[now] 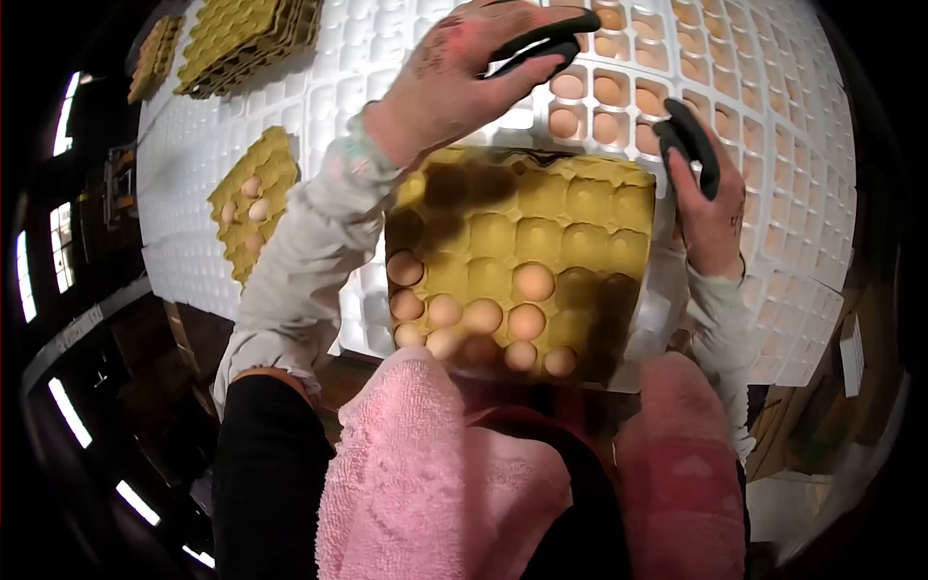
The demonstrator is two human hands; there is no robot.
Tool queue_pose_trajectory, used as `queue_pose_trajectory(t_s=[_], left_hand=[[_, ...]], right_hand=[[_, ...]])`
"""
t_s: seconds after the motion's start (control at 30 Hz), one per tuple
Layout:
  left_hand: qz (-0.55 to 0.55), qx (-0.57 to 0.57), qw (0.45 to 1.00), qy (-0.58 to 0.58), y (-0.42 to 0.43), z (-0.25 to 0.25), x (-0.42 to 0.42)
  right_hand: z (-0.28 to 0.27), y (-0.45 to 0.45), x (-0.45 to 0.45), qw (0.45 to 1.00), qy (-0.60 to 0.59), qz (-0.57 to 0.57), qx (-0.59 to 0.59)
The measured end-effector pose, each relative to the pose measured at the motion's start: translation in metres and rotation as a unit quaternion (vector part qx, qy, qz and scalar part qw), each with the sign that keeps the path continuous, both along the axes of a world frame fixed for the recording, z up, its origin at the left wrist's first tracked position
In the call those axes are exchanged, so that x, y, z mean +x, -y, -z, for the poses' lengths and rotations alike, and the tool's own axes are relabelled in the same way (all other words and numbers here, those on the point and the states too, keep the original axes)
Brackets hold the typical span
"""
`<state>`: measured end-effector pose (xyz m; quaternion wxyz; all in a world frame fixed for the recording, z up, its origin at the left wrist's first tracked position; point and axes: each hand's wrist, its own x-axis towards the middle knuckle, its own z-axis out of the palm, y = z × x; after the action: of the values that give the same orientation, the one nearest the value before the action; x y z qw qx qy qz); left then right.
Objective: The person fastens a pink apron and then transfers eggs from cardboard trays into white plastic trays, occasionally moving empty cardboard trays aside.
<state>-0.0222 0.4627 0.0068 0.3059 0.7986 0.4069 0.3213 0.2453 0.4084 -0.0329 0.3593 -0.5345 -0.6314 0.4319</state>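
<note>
My left hand reaches over the white trays at the top middle, beyond the yellow egg tray. Black covers sit on its thumb and fingers, which are stretched out and slightly apart with no egg showing between them. To the right of the yellow tray, my right hand hovers by the white egg tray, its black-covered fingers curved and apart, nothing visible in them. Brown eggs occupy mostly the near rows of the yellow tray; its far cups hold none. Several eggs lie in the white tray's cups.
A smaller yellow tray piece with several eggs lies at the left. Stacked yellow trays stand at the upper left. More white trays filled with eggs spread rightward. A pink towel hangs down my front, close to the near table edge.
</note>
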Motion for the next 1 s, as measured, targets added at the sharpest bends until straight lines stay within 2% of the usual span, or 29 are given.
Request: queue_pose_trajectory(t_s=[0.03, 0.1, 0.17, 0.2, 0.23, 0.3, 0.33, 0.37, 0.4, 0.43, 0.47, 0.5, 0.53, 0.57, 0.6, 0.63, 0.67, 0.7, 0.77, 0.8, 0.83, 0.87, 0.9, 0.93, 0.97, 1.0], left_hand=[[-0.042, -0.149, 0.988, 0.0, 0.032, -0.026, -0.029], [0.039, -0.007, 0.976, -0.215, 0.089, -0.027, -0.081], [0.026, -0.003, 0.922, -0.386, 0.155, -0.008, -0.095], [0.014, 0.014, 0.921, -0.389, 0.179, 0.011, -0.099], [0.001, 0.027, 0.92, -0.391, 0.199, 0.029, -0.101], [0.01, 0.136, 0.93, -0.34, 0.203, 0.048, -0.11], [-0.013, 0.101, 0.959, -0.266, 0.21, 0.049, -0.113], [-0.037, 0.072, 0.978, -0.192, 0.212, 0.047, -0.117], [-0.145, -0.137, 0.98, 0.019, 0.224, 0.041, -0.118], [-0.209, -0.284, 0.902, 0.248, 0.232, 0.029, -0.121], [-0.213, -0.303, 0.842, 0.393, 0.239, 0.029, -0.126], [-0.209, -0.312, 0.763, 0.526, 0.241, 0.032, -0.134], [-0.194, -0.275, 0.796, 0.504, 0.246, 0.047, -0.141], [-0.133, -0.34, 0.816, 0.448, 0.245, 0.059, -0.151], [-0.104, -0.297, 0.923, 0.22, 0.243, 0.05, -0.145], [-0.069, -0.234, 0.969, -0.026, 0.241, 0.037, -0.131], [-0.077, -0.025, 0.946, -0.313, 0.246, 0.028, -0.112], [-0.033, 0.055, 0.924, -0.377, 0.247, 0.041, -0.11], [-0.023, 0.104, 0.941, -0.322, 0.251, 0.061, -0.121], [-0.072, -0.017, 0.983, -0.168, 0.254, 0.058, -0.126], [-0.116, -0.142, 0.983, -0.007, 0.26, 0.049, -0.132], [-0.142, -0.396, 0.87, 0.258, 0.268, 0.034, -0.14], [-0.104, -0.427, 0.814, 0.381, 0.274, 0.032, -0.149], [-0.094, -0.294, 0.922, 0.233, 0.279, 0.034, -0.147], [-0.079, -0.14, 0.984, 0.074, 0.282, 0.034, -0.142], [-0.062, -0.028, 0.976, -0.209, 0.29, 0.02, -0.131]], right_hand=[[-0.012, 0.021, -0.014, 0.996, 0.045, -0.075, -0.003], [-0.022, 0.069, -0.049, 0.939, 0.189, -0.257, 0.128], [-0.021, 0.107, -0.07, 0.883, 0.354, -0.267, 0.156], [-0.004, 0.116, -0.069, 0.839, 0.433, -0.291, 0.153], [0.004, 0.121, -0.069, 0.859, 0.398, -0.257, 0.196], [-0.008, 0.121, -0.066, 0.871, 0.336, -0.276, 0.229], [-0.017, 0.123, -0.063, 0.935, 0.228, -0.213, 0.167], [-0.035, 0.129, -0.063, 0.985, -0.039, -0.088, -0.144], [-0.037, 0.128, -0.059, 0.978, -0.113, -0.084, -0.152], [-0.039, 0.127, -0.052, 0.965, -0.187, -0.081, -0.167], [-0.033, 0.126, -0.053, 0.957, -0.206, -0.123, -0.164], [-0.034, 0.132, -0.062, 0.965, -0.096, -0.166, -0.179], [-0.031, 0.14, -0.081, 0.969, 0.04, -0.237, -0.05], [-0.026, 0.148, -0.103, 0.935, 0.175, -0.297, 0.083], [-0.021, 0.159, -0.119, 0.893, 0.3, -0.306, 0.138], [-0.019, 0.167, -0.13, 0.835, 0.418, -0.305, 0.188], [-0.028, 0.166, -0.136, 0.811, 0.463, -0.329, 0.137], [-0.026, 0.163, -0.131, 0.873, 0.354, -0.316, 0.112], [-0.017, 0.152, -0.095, 0.952, 0.119, -0.278, 0.054], [-0.032, 0.148, -0.083, 0.96, -0.01, -0.227, -0.161], [-0.029, 0.155, -0.084, 0.923, -0.269, -0.148, -0.231], [-0.031, 0.159, -0.088, 0.898, -0.338, -0.136, -0.247], [-0.038, 0.162, -0.099, 0.867, -0.408, -0.123, -0.26], [-0.035, 0.154, -0.106, 0.898, -0.331, -0.125, -0.26], [-0.021, 0.14, -0.107, 0.941, -0.152, -0.201, -0.227], [-0.022, 0.147, -0.132, 0.963, 0.033, -0.263, -0.047]])
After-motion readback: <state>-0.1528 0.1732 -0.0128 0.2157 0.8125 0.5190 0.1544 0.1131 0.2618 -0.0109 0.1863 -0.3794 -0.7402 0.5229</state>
